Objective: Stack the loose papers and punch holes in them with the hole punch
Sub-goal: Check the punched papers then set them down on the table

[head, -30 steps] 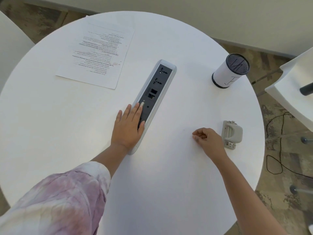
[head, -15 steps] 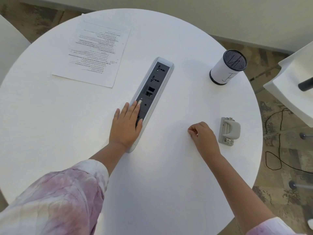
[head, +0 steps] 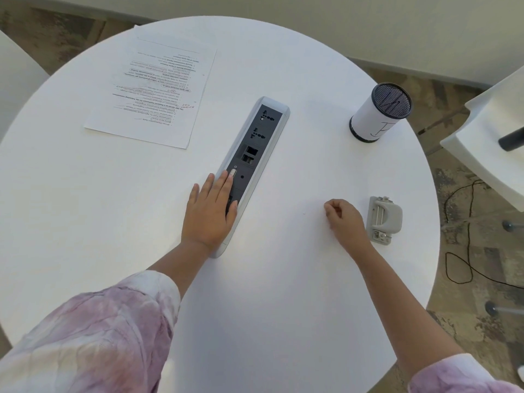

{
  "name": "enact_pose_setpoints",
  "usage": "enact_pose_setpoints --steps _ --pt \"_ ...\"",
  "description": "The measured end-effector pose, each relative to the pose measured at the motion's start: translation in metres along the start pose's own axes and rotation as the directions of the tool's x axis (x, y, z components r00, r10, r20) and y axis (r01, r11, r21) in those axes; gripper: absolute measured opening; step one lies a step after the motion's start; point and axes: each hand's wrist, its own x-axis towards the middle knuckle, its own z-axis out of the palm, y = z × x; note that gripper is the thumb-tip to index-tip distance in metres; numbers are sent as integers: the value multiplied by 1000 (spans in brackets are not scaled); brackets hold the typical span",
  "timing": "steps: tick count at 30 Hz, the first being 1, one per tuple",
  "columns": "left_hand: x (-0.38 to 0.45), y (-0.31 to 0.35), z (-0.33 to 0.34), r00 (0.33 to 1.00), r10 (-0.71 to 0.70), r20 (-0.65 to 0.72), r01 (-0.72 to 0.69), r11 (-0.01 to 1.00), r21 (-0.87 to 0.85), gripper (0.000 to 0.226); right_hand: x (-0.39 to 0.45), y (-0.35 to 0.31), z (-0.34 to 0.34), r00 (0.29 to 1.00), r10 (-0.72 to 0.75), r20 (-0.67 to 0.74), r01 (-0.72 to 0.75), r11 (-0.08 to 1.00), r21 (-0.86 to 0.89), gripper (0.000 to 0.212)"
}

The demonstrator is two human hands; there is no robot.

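Table point(head: 85, 222) comes first: it is big, round and white, and everything else is laid on it. Two arms are stretched over it from the near side, with pink and white sleeves point(head: 93, 336) pushed up. A long power strip point(head: 255, 154) with dark sockets is set into the middle of the table. Printed papers point(head: 153, 92) are seen at the far left, well apart from both hands, and a second sheet edge can be seen sticking out under the top one. A white cup point(head: 374, 117) with a black mesh top is stood at the far right. The left hand point(head: 208, 214) is laid flat with fingers spread a little, partly on the near end of the power strip, and nothing is held in it. The right hand point(head: 346, 221) is curled loosely closed on the table, with nothing seen in it. The small grey hole punch point(head: 384, 219) is placed just beside the right hand, not clearly touched by it.
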Motion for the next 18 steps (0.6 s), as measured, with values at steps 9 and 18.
enact_pose_setpoints --steps 9,18 --pt "0 0 1 1000 -7 1 7 1000 2 52 8 1 -11 976 190 106 -217 830 514 20" --pt "0 1 0 1000 -13 8 13 1000 7 56 9 -13 -22 926 301 229 -331 349 877 24"
